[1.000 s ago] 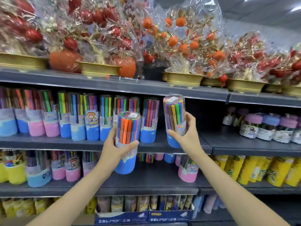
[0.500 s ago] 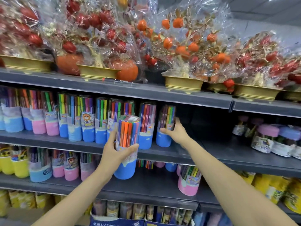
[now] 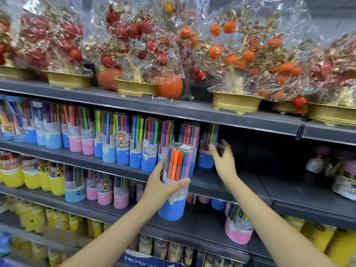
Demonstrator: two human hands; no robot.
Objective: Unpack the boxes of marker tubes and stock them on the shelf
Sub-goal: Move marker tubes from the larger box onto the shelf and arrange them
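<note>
My left hand (image 3: 161, 186) grips a clear marker tube (image 3: 176, 182) with a blue base, held upright in front of the shelf. My right hand (image 3: 224, 159) is blurred, fingers spread, just right of a blue-based marker tube (image 3: 208, 146) that stands at the right end of the row on the grey shelf (image 3: 221, 179). The hand is close to that tube and I cannot tell if it touches it. A row of several blue and pink marker tubes (image 3: 123, 139) fills the shelf to the left.
Wrapped ornamental fruit trees in gold pots (image 3: 236, 102) stand on the shelf above. Bare shelf lies right of my right hand, with pink-lidded jars (image 3: 344, 170) further right. Yellow, pink and blue tubs (image 3: 75, 187) fill the shelf below. A blue carton (image 3: 146, 260) sits lower down.
My right hand set its marker tube at the end of the row and has come off it, fingers spreading. The view shifted left. My left hand still holds its tube.
</note>
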